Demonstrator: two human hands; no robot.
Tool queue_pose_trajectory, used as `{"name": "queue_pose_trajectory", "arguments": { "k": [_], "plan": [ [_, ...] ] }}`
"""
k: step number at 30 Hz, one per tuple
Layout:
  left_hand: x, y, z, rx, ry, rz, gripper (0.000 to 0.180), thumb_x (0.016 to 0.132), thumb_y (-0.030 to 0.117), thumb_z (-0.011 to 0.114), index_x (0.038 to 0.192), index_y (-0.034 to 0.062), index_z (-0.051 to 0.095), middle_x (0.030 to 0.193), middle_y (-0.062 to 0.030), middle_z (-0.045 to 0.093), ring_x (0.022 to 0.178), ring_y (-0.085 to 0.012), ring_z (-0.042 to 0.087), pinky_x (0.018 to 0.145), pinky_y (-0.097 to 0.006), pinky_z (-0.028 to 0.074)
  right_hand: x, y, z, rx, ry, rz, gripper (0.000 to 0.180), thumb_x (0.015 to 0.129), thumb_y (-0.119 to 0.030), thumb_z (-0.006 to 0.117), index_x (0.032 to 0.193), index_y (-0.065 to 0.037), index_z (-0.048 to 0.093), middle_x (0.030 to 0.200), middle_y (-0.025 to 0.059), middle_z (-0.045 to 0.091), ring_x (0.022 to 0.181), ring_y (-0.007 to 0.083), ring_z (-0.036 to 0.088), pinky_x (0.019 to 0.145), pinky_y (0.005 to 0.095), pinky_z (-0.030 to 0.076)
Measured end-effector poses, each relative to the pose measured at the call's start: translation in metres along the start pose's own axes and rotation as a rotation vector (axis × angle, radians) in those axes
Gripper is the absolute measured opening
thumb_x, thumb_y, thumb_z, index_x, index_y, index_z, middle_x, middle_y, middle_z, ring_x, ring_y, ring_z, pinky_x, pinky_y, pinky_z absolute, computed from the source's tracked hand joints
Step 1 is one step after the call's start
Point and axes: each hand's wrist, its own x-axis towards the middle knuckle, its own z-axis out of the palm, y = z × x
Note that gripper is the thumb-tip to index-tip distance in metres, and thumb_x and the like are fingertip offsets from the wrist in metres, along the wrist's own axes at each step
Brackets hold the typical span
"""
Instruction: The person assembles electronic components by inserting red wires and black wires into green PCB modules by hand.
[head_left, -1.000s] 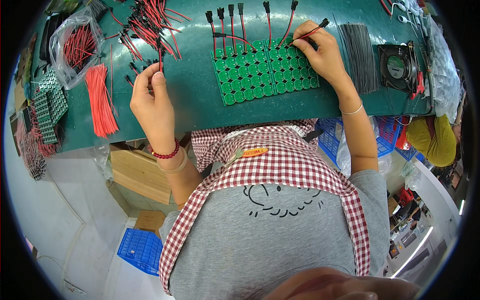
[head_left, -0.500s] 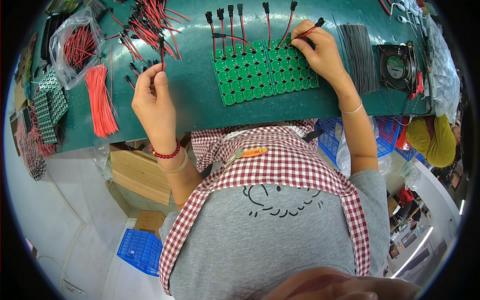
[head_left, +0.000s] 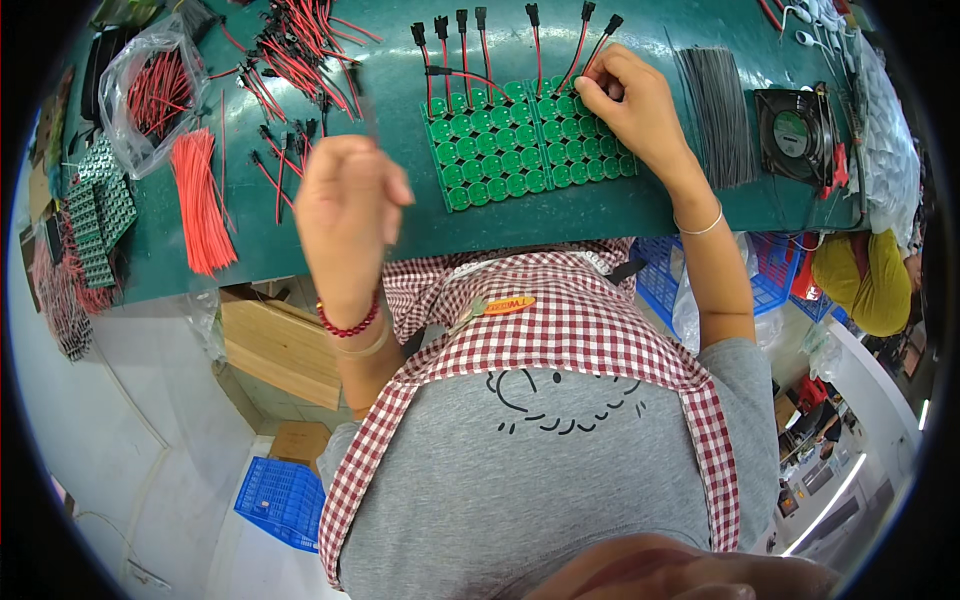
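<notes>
A panel of green round circuit boards [head_left: 530,150] lies in front of me on the bench. Several red-and-black wires with black plugs stand up along its far edge. At that edge's right part, my right hand [head_left: 640,105] pinches a red-and-black connector wire [head_left: 599,46], its plug pointing away. My left hand [head_left: 350,205], smeared by motion, is closed left of the panel. A faint blurred connector wire [head_left: 369,112] sticks up from its fingertips. Just beyond and left of this hand lie loose connector wires [head_left: 278,165].
A pile of connector wires [head_left: 295,50] and a clear bag of wires [head_left: 160,95] occupy the far left. Nearer lies a red wire bundle [head_left: 203,200] beside stacked boards [head_left: 98,215]. Rightward are grey wires [head_left: 718,120] and a black fan [head_left: 795,130].
My left hand has moved right from the loose wires toward the panel, the connector wire going with it. My right fingers have slid down their wire toward the board, and its plug now points farther away.
</notes>
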Motion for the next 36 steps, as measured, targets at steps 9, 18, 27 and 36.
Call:
{"name": "queue_pose_trajectory", "arguments": {
  "k": [9,18,27,36],
  "plan": [
    [-0.011,-0.028,0.061,-0.396,-0.449,-0.435,0.013,0.097,0.015,0.050,0.102,0.0022,0.049,0.077,-0.0078,0.061,0.056,-0.0106,0.056,0.046,-0.019,0.040,-0.033,-0.049,-0.015,0.077,0.067,0.140,0.016,0.081,-0.014,0.067,0.085,0.000,0.062,0.079,0.0061,0.060,0.068,0.0151,0.055,0.062,0.0282,0.045],
    [-0.009,-0.029,0.071,-0.243,-0.545,-0.474,0.013,0.095,0.015,0.052,0.095,0.0020,0.054,0.070,-0.0084,0.065,0.050,-0.0086,0.056,0.043,-0.017,0.039,-0.049,-0.057,-0.012,0.813,-0.184,0.315,0.014,0.086,-0.011,0.066,0.090,0.001,0.062,0.082,0.0015,0.061,0.073,0.0078,0.054,0.066,0.0234,0.045],
    [-0.017,-0.027,0.074,-0.062,-0.515,-0.359,0.017,0.094,0.013,0.053,0.105,0.0011,0.056,0.073,-0.0045,0.064,0.055,-0.0057,0.055,0.048,-0.017,0.036,-0.038,-0.012,-0.021,0.357,0.070,0.108,0.013,0.080,-0.010,0.067,0.085,0.002,0.066,0.079,0.0059,0.061,0.073,0.0145,0.057,0.067,0.0269,0.045],
    [-0.009,-0.028,0.037,0.059,-0.330,-0.229,0.013,0.094,0.013,0.055,0.099,0.0024,0.060,0.073,-0.0034,0.062,0.057,-0.0055,0.053,0.051,-0.017,0.038,-0.012,0.030,-0.010,0.085,0.112,0.033,0.016,0.080,-0.013,0.069,0.091,-0.001,0.069,0.082,0.0110,0.061,0.073,0.0205,0.057,0.066,0.0296,0.045]
  ]
}}
